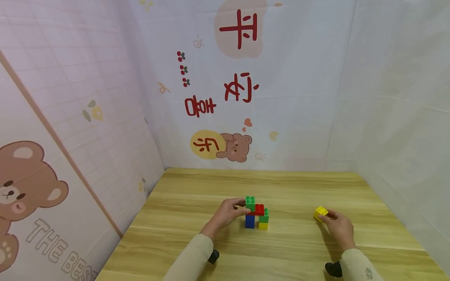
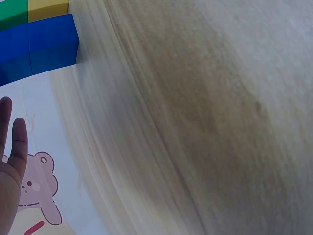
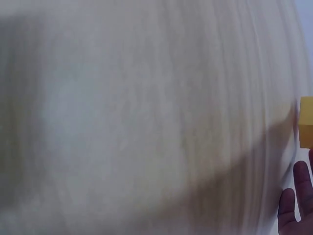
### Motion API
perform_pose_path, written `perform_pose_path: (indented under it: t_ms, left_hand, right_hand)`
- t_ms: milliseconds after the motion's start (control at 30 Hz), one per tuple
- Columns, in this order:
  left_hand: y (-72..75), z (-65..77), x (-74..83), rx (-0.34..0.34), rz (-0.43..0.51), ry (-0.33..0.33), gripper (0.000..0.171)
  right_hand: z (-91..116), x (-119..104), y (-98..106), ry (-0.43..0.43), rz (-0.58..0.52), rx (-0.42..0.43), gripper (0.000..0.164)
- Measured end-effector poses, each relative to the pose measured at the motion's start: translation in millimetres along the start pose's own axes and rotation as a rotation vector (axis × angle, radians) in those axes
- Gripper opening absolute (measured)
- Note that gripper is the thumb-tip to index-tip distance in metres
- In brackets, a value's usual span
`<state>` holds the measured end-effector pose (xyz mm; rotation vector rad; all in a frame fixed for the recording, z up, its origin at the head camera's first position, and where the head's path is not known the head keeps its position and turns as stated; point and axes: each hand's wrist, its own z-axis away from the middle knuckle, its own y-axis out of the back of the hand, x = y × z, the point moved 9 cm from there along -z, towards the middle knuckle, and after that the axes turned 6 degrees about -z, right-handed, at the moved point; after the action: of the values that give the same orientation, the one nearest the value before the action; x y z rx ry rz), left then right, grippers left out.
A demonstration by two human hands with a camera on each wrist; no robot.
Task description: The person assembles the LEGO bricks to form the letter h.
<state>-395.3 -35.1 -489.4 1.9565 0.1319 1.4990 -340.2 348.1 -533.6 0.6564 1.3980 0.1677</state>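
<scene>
A small built-up group of toy building bricks stands on the wooden tabletop. Its left column has blue at the bottom and a green brick on top. A red brick reaches right from there, over a column of a smaller green brick on a yellow one. My left hand pinches the upper green brick between thumb and fingers. Off to the right, my right hand holds a separate yellow brick by thumb and fingertips, close over the table. Part of that brick shows in the right wrist view.
The wooden table runs back to a printed cloth wall. Another cloth with bear prints closes the left side, and a plain pale one the right. A black strap piece hangs under the left sleeve, another by the right.
</scene>
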Motion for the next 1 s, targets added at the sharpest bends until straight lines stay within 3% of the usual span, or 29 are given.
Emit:
perform_pose_path:
  t_ms: [667, 1000]
  left_hand:
    - [-0.9, -0.8, -0.3, -0.006, 0.003, 0.007, 0.029]
    - [-1.7, -0.3, 1.1, -0.009, -0.001, 0.019, 0.030]
  right_hand:
    - [-5, -54, -24, 0.109, -0.068, -0.042, 0.070]
    - [-6, -104, -44, 0.168, -0.159, -0.094, 0.067]
